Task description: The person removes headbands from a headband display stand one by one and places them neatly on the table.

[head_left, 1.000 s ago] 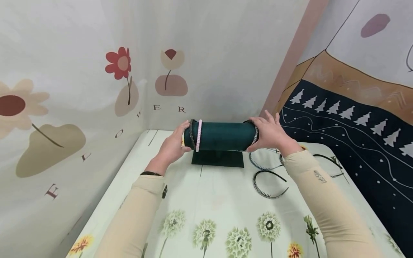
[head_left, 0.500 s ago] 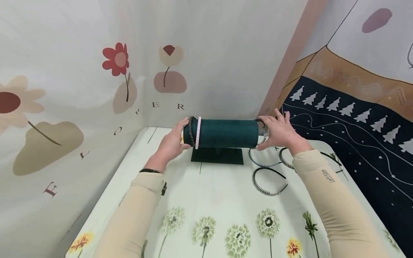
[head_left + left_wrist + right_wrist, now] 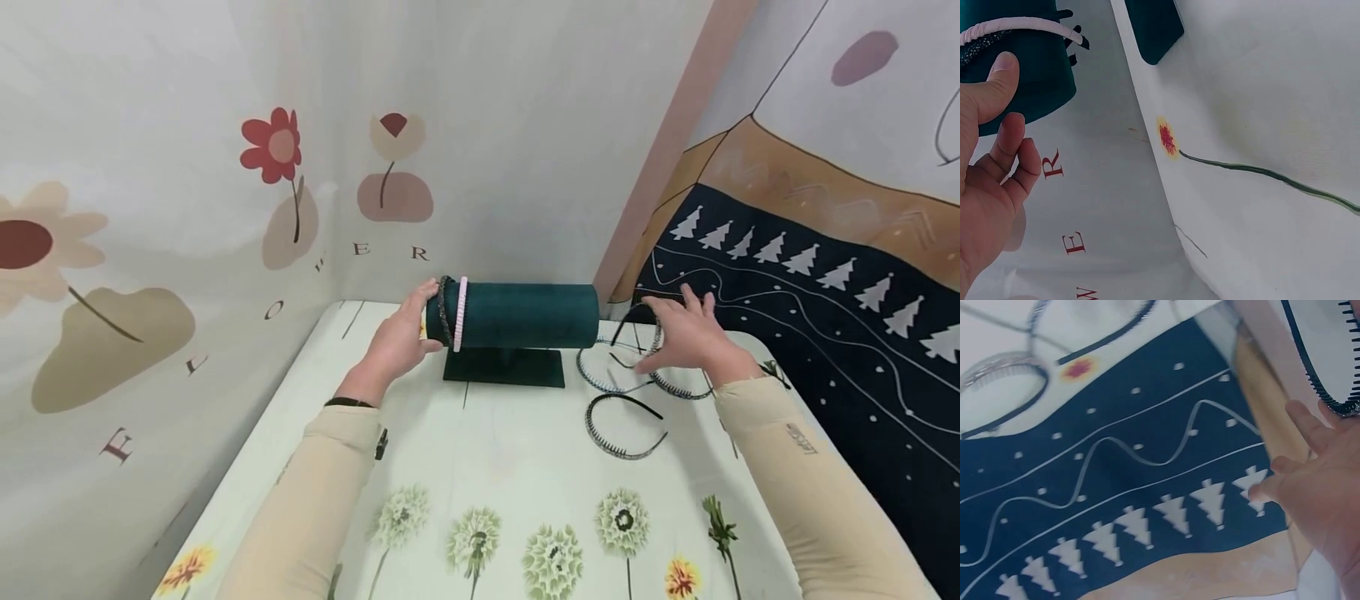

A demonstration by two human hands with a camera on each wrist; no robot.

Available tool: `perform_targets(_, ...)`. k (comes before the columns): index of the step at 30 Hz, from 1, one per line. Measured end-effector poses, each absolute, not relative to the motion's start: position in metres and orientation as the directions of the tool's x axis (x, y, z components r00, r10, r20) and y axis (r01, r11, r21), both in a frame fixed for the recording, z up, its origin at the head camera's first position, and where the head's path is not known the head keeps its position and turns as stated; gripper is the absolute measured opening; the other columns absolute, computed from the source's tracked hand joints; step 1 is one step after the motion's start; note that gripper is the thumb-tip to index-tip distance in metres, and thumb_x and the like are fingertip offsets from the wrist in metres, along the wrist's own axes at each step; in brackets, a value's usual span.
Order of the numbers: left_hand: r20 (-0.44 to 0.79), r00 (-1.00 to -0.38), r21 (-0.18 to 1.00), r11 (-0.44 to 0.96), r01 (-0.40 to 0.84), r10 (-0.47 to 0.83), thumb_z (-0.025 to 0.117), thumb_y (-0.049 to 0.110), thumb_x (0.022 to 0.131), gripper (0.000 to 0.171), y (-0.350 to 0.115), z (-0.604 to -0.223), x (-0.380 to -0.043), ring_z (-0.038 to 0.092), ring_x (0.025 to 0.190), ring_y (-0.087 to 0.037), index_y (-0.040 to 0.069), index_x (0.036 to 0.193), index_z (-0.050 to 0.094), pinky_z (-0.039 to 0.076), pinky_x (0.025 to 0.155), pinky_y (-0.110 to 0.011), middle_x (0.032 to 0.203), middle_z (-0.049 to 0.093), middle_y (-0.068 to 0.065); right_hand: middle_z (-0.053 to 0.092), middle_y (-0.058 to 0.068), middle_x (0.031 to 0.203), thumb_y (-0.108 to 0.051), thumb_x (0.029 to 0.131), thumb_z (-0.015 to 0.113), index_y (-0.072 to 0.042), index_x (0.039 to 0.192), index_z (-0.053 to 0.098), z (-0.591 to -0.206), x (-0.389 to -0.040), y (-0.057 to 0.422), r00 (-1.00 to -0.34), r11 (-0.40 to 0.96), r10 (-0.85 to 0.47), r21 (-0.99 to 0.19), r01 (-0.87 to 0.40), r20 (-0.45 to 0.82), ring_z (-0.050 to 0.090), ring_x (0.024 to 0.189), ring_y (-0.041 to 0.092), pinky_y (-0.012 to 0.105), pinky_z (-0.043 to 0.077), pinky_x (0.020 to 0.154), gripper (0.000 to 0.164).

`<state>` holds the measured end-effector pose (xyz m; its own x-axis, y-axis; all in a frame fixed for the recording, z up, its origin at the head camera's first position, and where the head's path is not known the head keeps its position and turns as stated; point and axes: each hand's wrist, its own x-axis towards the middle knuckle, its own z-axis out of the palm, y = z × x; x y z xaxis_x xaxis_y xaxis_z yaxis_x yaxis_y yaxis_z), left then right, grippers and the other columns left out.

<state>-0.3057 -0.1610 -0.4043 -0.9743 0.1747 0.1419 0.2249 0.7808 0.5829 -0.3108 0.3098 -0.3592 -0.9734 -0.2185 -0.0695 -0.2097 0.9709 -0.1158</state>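
Observation:
A dark green velvet headband stand [image 3: 528, 317], a horizontal roll on a flat base, stands toward the back of the table. My left hand [image 3: 397, 337] grips its left end, thumb in front; the left wrist view shows the thumb against the velvet. Around that end sit a dark glittery headband [image 3: 444, 312] and a pink headband [image 3: 461, 317]. Right of the stand, my right hand [image 3: 686, 337] holds a black toothed headband [image 3: 1310, 378] between thumb and fingers, apart from the roll. Its teeth show at the edge of the right wrist view, where the grip is partly cut off.
On the table [image 3: 487, 450] right of the base lie a silver toothed headband [image 3: 622, 455], a bluish headband [image 3: 602, 387] and another toothed headband [image 3: 678, 393] under the right hand. A pale flowered curtain [image 3: 510, 167] hangs behind, a dark tree-patterned cloth [image 3: 825, 333] to the right.
My right hand has drawn the black headband off the roll's right end and carried it rightward, clear of the stand. The left hand stays at the left end.

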Motion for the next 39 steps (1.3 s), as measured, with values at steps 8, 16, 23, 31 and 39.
perform_targets(8,0.149,-0.973,0.576,0.785,0.228,0.174,0.085,0.014,0.093,0.109,-0.160,-0.406,-0.308,0.054,0.142,-0.046,0.032,0.172,0.012,0.048,0.119,-0.063,0.181,0.018,0.001,0.052,0.037,0.152,-0.054,0.074,0.095,-0.001,0.168,0.019,-0.362,-0.281,0.361,-0.978,0.985,-0.155,-0.099,-0.143,-0.136,0.052,0.133,0.061,0.079,0.040,0.112,0.133)
perform_targets(16,0.145,-0.971,0.563,0.791,0.238,0.189,0.084,0.014,0.094,0.108,-0.162,-0.408,-0.309,0.050,0.147,-0.045,0.029,0.172,0.012,0.046,0.122,-0.062,0.182,0.014,0.002,0.048,0.044,0.152,-0.054,0.065,0.099,0.006,0.162,0.027,-0.359,-0.254,0.397,-0.977,0.984,-0.156,0.058,-0.166,-0.144,0.040,0.139,0.067,0.083,0.027,0.119,0.136)
perform_targets(23,0.149,-0.970,0.559,0.792,0.243,0.192,0.084,0.014,0.094,0.107,-0.161,-0.409,-0.311,0.053,0.144,-0.045,0.028,0.172,0.013,0.047,0.121,-0.061,0.182,0.013,0.004,0.058,0.037,0.144,-0.043,0.058,0.103,0.009,0.153,0.044,-0.359,-0.232,0.411,-0.971,0.935,-0.210,0.266,-0.233,-0.114,0.041,0.139,0.065,0.087,0.027,0.114,0.123)
perform_targets(31,0.156,-0.968,0.559,0.791,0.249,0.195,0.084,0.014,0.094,0.108,-0.160,-0.406,-0.312,0.053,0.143,-0.046,0.030,0.172,0.012,0.047,0.121,-0.061,0.182,0.014,0.003,0.062,0.031,0.137,-0.030,0.044,0.107,0.004,0.136,0.060,-0.384,-0.213,0.406,-0.944,0.836,-0.291,0.440,-0.329,-0.153,0.040,0.140,0.065,0.086,0.027,0.115,0.108)
perform_targets(39,0.143,-0.972,0.563,0.792,0.236,0.187,0.084,0.014,0.094,0.109,-0.160,-0.407,-0.309,0.052,0.146,-0.045,0.030,0.173,0.011,0.046,0.122,-0.061,0.182,0.012,0.006,0.060,0.027,0.144,-0.035,0.045,0.104,0.001,0.137,0.059,-0.409,-0.218,0.392,-0.914,0.828,-0.379,0.389,-0.404,-0.143,0.039,0.147,0.062,0.086,0.024,0.118,0.109)
